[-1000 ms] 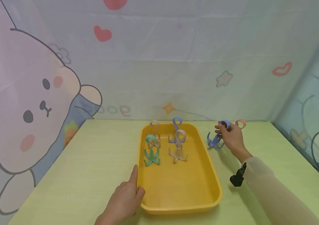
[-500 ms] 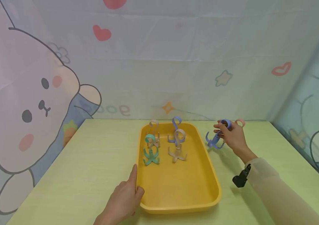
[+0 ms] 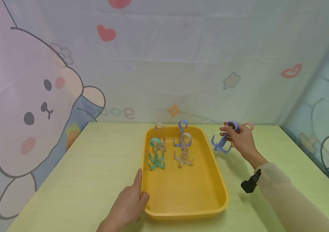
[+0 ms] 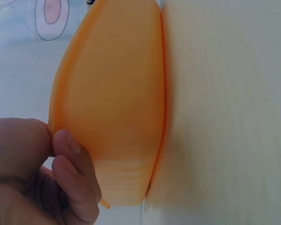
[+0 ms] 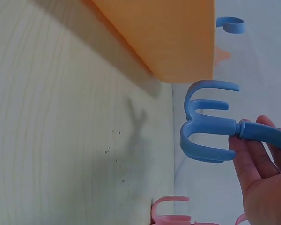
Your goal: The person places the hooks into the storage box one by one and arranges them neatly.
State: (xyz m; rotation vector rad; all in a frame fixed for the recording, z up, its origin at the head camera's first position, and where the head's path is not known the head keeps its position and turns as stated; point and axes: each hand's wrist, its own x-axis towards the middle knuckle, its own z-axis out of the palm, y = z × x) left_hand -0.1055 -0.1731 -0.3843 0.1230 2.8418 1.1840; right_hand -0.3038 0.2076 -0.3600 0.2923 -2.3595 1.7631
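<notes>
My left hand (image 3: 126, 204) pinches the yellow tray (image 3: 188, 190), perhaps steadying it; fingers of my right hand (image 3: 245, 143) clamp the blue hook (image 5: 210, 125) by its stem, clear of the counter (image 3: 109, 154).

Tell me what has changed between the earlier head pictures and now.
The right hand's wrist and sleeve have swung slightly right, while the held blue hook's prongs have edged left, toward the yellow tray. Nothing was newly grasped or let go. Unchanged: the left hand holding the tray's rim, the four hooks inside, and the pink hook outside.
</notes>
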